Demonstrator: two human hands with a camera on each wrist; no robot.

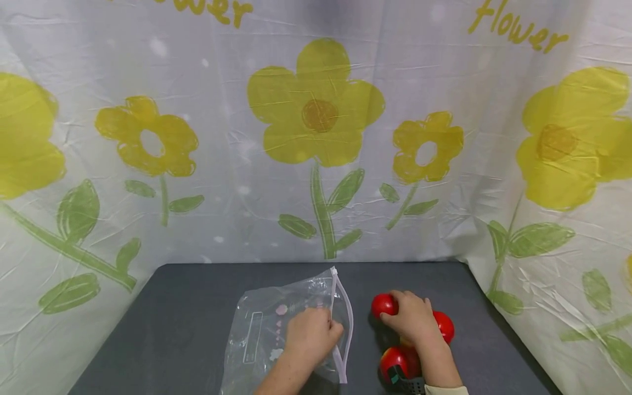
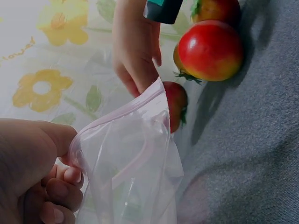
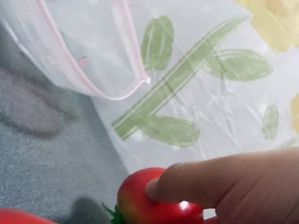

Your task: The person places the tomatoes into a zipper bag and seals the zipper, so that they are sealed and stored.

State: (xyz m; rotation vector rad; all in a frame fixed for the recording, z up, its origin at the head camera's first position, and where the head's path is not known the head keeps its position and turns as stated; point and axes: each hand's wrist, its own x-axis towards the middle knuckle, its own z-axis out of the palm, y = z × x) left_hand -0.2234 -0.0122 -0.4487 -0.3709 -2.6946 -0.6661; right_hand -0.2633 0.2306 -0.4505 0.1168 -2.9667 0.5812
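Note:
A clear zip bag with a pinkish-white zip rim lies on the dark table, its mouth facing right and parted. My left hand pinches the bag's rim between thumb and curled fingers. To the right of the bag, my right hand grips a red tomato, thumb pressed on its side in the right wrist view. Another tomato sits beyond the right hand, partly covered by it. Nearer me stands a red-and-yellow tomato, with others partly hidden behind it in the left wrist view.
The dark grey table ends at a white curtain printed with yellow flowers, which hangs behind and on both sides. A black wrist strap shows at the right wrist, close to the near tomatoes.

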